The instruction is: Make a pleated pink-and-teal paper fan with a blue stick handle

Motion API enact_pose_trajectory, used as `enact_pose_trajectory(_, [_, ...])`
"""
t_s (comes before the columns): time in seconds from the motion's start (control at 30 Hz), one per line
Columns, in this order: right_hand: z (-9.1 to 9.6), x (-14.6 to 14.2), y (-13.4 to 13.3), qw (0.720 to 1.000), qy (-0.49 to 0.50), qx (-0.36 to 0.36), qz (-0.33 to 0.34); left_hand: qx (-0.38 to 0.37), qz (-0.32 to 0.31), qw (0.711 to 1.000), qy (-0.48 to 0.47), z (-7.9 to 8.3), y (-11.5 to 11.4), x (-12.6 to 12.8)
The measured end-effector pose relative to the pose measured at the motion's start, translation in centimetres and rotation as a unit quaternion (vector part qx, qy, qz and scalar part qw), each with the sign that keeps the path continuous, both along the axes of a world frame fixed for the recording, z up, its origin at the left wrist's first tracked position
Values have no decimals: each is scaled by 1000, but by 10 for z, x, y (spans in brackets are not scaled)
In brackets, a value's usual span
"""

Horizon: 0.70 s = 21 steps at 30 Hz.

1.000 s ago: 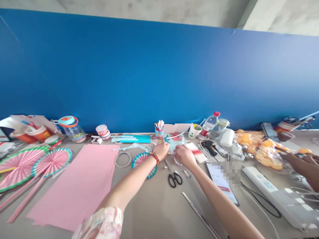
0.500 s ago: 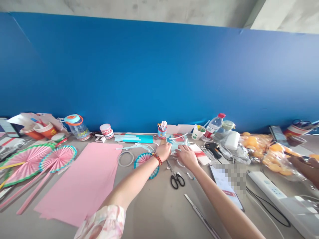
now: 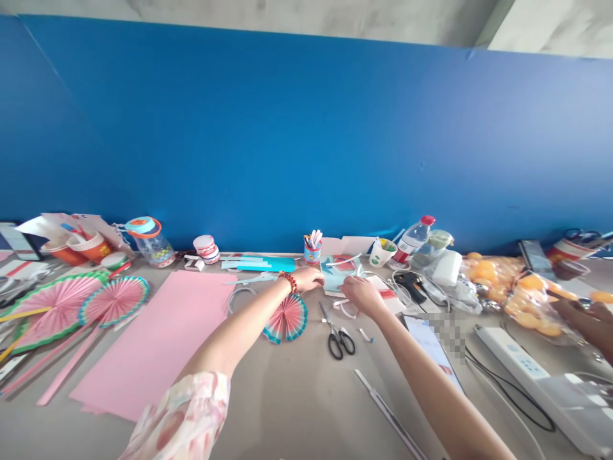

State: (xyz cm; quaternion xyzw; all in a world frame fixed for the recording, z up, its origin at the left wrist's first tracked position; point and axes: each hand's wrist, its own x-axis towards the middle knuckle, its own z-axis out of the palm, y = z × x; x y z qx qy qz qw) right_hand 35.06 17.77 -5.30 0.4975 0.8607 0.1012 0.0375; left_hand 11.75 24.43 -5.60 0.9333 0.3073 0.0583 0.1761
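Note:
My left hand point(image 3: 308, 279), with a beaded bracelet at the wrist, is closed above a round pleated paper fan point(image 3: 287, 321), pink with a blue rim. Its fingertips are pressed together, and anything in them is too small to make out. Across from it, my right hand point(image 3: 360, 294) is also closed at the near edge of a light blue packet point(image 3: 334, 276). What its fingers pinch is hidden. A curled white strip point(image 3: 345, 309) lies just below those fingers. Black-handled scissors point(image 3: 339, 338) lie on the table between my forearms.
Pink paper sheets point(image 3: 158, 345) and two pleated fans point(image 3: 115, 300) lie left. A pen cup point(image 3: 312, 249), a paper cup point(image 3: 382, 253) and a bottle point(image 3: 412, 241) stand at the back. At right are a phone point(image 3: 433, 351), a power strip point(image 3: 522, 364) and another person's hand point(image 3: 587, 319).
My left hand has shifted slightly left and up, uncovering more of the light blue packet. My right hand has moved a little down and stays closed. The view has shifted slightly.

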Motion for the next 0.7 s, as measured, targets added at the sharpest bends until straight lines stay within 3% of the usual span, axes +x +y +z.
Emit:
enact_pose_trajectory(0.3, [11, 4, 4, 999, 13, -32, 18, 47, 22, 998, -23, -8, -11, 6])
enact_pose_trajectory(0.7, [-7, -14, -15, 993, 67, 93, -17, 113, 50, 992, -26, -20, -28, 33])
